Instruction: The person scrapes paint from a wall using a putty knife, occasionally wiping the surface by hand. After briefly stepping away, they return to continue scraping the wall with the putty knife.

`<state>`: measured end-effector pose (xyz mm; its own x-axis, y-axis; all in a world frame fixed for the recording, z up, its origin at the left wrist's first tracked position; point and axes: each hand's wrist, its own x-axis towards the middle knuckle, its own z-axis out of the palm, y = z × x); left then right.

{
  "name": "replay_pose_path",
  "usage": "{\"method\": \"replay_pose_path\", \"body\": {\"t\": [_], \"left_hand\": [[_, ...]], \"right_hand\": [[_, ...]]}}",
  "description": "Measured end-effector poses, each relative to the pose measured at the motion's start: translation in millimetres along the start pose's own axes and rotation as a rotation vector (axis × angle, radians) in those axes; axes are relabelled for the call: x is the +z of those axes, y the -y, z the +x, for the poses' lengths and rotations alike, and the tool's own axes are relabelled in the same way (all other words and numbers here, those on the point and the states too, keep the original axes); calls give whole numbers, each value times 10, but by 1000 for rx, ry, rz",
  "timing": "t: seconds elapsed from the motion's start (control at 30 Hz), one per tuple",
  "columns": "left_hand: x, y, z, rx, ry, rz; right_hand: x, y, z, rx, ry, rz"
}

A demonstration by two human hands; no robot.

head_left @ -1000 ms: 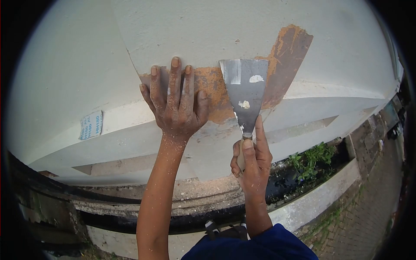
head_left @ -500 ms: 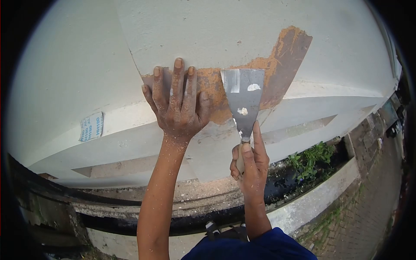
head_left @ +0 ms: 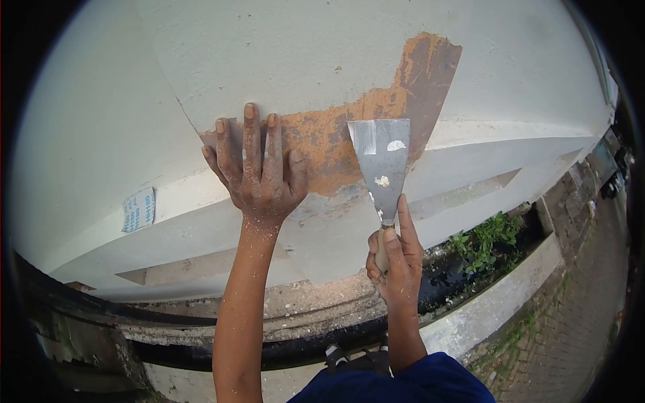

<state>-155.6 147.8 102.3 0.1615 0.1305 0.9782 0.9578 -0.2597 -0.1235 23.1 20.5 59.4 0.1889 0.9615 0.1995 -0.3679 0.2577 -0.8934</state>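
Head view. Your left hand [head_left: 259, 185] lies against the pale wall [head_left: 289, 60], back toward you, fingers apart and pointing up, thumb out to the right. It covers part of the left end of a stripped patch [head_left: 322, 148], orange and grey-brown, which runs rightward and then slants up. Pale dust specks your left hand and forearm.

Your right hand [head_left: 398, 265] is clamped round the light handle [head_left: 381, 255] of a scraper [head_left: 383, 158]: thumb on the near face, index finger reaching up beside the base of the blade, the other fingers curled at the left. The scraper stands upright before the right part of the patch, broad edge uppermost. White smears mark the grey metal. Whether that edge touches the wall or sits just off it, you cannot tell from this angle.

Left of your left hand, well apart, a piece of printed paper [head_left: 139, 210] reading "HH180" rests at the wall's ledge. Lower right, a leafy green plant [head_left: 487, 238] grows by a dark channel [head_left: 437, 282]; beyond runs a paved path [head_left: 564, 322]. Your blue garment [head_left: 430, 379] shows at the bottom.
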Motion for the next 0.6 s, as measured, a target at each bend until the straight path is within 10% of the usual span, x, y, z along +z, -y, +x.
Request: {"method": "replay_pose_path", "body": {"t": [0.6], "left_hand": [[-12,-5,3,29,-16,23]], "right_hand": [[-124,9,39,-4,-9,2]]}}
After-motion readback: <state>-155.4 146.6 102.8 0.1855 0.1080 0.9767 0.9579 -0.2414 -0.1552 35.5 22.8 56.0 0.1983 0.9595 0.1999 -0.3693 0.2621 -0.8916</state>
